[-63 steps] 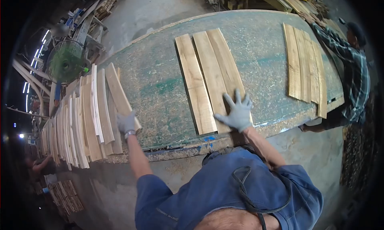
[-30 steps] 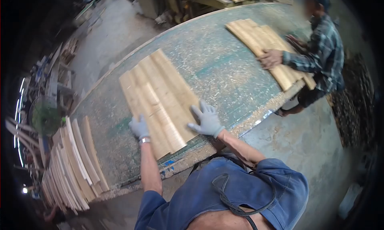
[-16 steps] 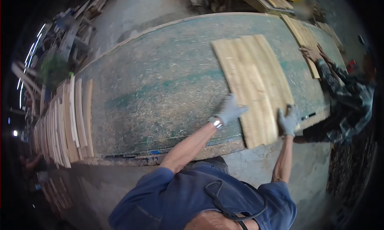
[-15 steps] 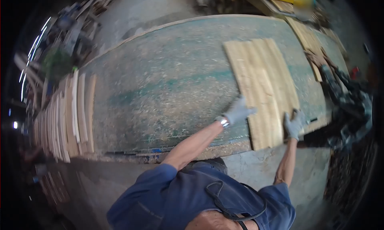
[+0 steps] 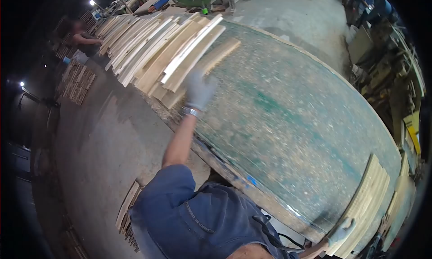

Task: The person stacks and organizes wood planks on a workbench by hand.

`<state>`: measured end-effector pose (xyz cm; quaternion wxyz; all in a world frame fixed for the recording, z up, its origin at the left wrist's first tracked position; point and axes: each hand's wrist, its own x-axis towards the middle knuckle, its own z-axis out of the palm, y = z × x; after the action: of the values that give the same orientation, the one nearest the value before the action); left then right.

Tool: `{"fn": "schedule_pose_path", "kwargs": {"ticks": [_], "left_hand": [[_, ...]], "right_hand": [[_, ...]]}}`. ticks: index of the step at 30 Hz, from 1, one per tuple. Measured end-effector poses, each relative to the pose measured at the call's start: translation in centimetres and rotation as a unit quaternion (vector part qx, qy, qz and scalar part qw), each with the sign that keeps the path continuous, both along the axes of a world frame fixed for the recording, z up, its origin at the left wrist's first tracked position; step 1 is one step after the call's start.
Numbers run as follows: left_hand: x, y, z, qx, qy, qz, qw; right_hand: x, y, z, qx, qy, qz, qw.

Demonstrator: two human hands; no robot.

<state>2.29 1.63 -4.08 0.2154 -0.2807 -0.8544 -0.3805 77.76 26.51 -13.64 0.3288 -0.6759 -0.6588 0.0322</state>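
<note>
My left hand, in a grey work glove with a watch at the wrist, reaches to the nearest wooden plank of a row laid on the green table. Motion blurs it, but the thumb stands apart from the fingers, which overlap the plank. At lower right, my right hand, also gloved, lies stretched over the near end of several light wooden planks set side by side. Its fingers rest on their surface near the left edge.
A long row of planks covers the table's left end. Sawdust and chips are scattered over the green tabletop. A person stands past the row. Another person's hand is near a plank at far right. Stacked wood stands on the floor.
The view has swung left. My left hand has left the side-by-side planks and moved across to the row on the left. My right hand has stayed with the side-by-side planks.
</note>
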Motion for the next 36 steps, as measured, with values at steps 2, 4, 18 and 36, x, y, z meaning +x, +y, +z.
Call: {"fn": "schedule_pose_path", "kwargs": {"ticks": [2, 4, 18, 36], "left_hand": [[-13.8, -8.8, -1.2, -0.093, 0.059, 0.204, 0.973], [-22.9, -12.3, -3.3, -0.083, -0.023, 0.102, 0.991], [-23.2, -10.5, -0.6, -0.272, -0.195, 0.009, 0.942], [6.6, -0.5, -3.8, -0.085, -0.41, -0.309, 0.854]], "right_hand": [[-11.6, -4.8, 1.4, -0.063, 0.069, 0.076, 0.993], [-22.9, -8.2, 2.6, -0.155, 0.156, 0.141, 0.965], [-77.1, -22.0, 2.0, -0.288, 0.252, 0.49, 0.783], [-52.8, -16.7, 4.2, -0.362, 0.41, 0.178, 0.818]]}}
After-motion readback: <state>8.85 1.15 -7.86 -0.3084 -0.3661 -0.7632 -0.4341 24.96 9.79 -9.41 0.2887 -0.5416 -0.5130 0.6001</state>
